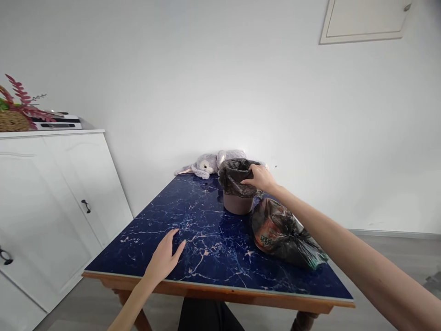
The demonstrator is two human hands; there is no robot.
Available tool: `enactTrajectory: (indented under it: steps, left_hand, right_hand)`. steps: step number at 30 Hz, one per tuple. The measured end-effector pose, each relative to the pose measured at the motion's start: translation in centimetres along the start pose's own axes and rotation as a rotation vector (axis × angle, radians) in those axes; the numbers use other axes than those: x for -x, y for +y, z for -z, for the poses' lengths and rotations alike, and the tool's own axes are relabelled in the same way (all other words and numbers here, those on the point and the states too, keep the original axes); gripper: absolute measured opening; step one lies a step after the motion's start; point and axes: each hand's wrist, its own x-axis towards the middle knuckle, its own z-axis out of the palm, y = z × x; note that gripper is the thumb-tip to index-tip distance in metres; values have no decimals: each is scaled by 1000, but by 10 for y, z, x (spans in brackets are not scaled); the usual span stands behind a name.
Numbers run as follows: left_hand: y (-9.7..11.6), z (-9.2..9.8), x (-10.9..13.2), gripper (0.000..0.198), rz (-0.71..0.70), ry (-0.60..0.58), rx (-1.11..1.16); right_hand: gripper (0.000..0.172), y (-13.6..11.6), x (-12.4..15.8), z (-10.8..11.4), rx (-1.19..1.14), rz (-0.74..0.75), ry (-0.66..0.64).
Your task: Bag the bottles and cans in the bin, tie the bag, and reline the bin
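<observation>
My right hand (262, 178) is at the right side of a small mauve-brown trash can (237, 204), closed on its rim through the black plastic liner (234, 179). The liner is folded down over the outside of the can, which stands upright on the table. My left hand (164, 257) is low over the near left part of the blue marble-patterned tabletop (196, 230), fingers apart and holding nothing. Below my right forearm lies a tied black plastic bag (279, 234); something orange-red shows through it.
A grey plush rabbit (210, 162) lies at the table's far edge against the white wall (193, 82). White cabinets (65, 184) stand at left, with a wicker basket (14, 120) and a white device (58, 123) on top.
</observation>
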Motion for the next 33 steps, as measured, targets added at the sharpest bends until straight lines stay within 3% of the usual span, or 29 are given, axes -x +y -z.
enactTrajectory:
  steps: [6,11,16,20,23,29,33]
  left_hand:
    - [3,1,3,64,-19,-12,7]
    - [4,2,2,60,-15,-3,8]
    - [7,2,2,60,35,-12,9]
    - [7,2,4,56,14,-6,2]
    - [7,2,3,51,-14,2,-16]
    - [9,2,2,46,-68,19,-41]
    - [14,4,2,46,-48,8,-43]
  right_hand:
    - [47,53,-4,-1,44,-134,16]
    - [53,70,9,-2,0,-140,89]
    - [79,62,57,-5,-81,-111,246]
    - [54,62,107,-5,-221,-165,332]
    - [48,69,147,-2,-304,-174,249]
    - [68,93,230,-8,-425,-121,-177]
    - [73,83,252,-24,-441,-123,-155]
